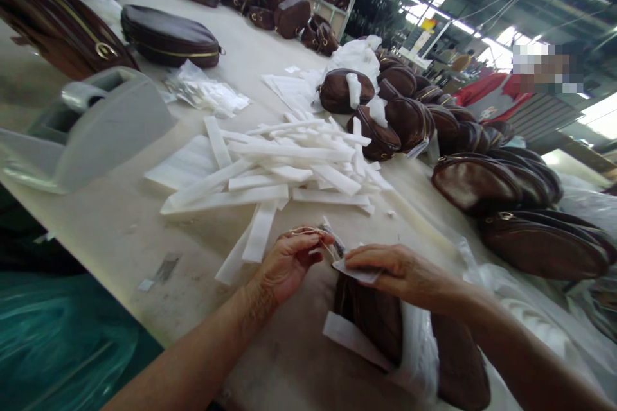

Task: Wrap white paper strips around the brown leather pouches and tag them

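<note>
A dark brown leather bag (371,314) lies at the table's near side, with white wrapping (419,347) around its middle and a white foam strip (354,337) along its left side. My left hand (294,253) is closed in a pinch on a thin pale string (308,230), left of the bag's upper end. Over that end, my right hand (398,270) grips a small white sheet (359,271) between thumb and fingers. A small dark piece (336,241), blurred, sits between the two hands.
White foam strips (299,164) lie heaped ahead. A tape dispenser (87,122) stands left, near crumpled clear packets (207,90). Brown bags (520,186) line the right and back (168,35). Teal plastic (62,334) hangs below the left edge. A person in red and grey (501,96) is beyond.
</note>
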`<action>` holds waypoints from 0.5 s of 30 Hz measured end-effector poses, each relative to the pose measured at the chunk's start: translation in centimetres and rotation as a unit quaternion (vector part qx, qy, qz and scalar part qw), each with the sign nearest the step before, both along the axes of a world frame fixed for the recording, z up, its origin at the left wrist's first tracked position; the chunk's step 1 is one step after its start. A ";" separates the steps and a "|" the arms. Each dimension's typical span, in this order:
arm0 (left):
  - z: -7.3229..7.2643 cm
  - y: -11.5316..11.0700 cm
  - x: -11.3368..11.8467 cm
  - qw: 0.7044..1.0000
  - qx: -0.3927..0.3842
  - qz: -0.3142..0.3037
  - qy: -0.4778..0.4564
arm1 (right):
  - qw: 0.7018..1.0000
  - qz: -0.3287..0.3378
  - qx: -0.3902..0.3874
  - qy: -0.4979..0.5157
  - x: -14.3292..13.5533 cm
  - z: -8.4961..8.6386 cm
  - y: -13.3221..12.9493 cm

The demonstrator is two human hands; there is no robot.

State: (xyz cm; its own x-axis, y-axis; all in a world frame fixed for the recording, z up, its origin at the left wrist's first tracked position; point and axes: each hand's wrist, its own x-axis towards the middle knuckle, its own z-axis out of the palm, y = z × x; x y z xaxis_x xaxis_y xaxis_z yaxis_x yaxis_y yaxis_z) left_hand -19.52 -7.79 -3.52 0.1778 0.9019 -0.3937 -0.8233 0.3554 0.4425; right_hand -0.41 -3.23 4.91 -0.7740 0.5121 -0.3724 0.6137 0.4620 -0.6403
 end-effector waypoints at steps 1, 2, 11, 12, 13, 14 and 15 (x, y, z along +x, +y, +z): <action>0.0 0.0 0.0 1.000 0.001 0.004 -0.004 | 0.999 -0.025 0.009 0.019 0.0 -0.3 -0.1; 0.0 0.0 0.0 1.000 0.001 0.007 -0.006 | 0.998 -0.047 0.023 0.030 0.0 -0.6 -0.1; 0.0 -0.2 0.6 0.993 0.075 -0.001 0.094 | 0.986 -0.049 0.154 0.032 -0.5 -1.5 -0.7; -0.2 -0.3 0.8 0.980 0.105 -0.003 0.171 | 0.986 -0.046 0.159 0.024 -0.5 -1.6 -0.7; -0.5 -0.4 0.9 0.951 0.145 -0.006 0.273 | 0.985 -0.044 0.164 0.017 -0.5 -1.6 -0.8; -0.8 -0.6 1.1 0.902 0.189 -0.006 0.389 | 0.985 -0.043 0.169 0.013 -0.5 -1.6 -0.9; -1.2 -0.7 1.1 0.833 0.229 -0.008 0.504 | 0.984 -0.042 0.172 0.011 -0.5 -1.6 -0.9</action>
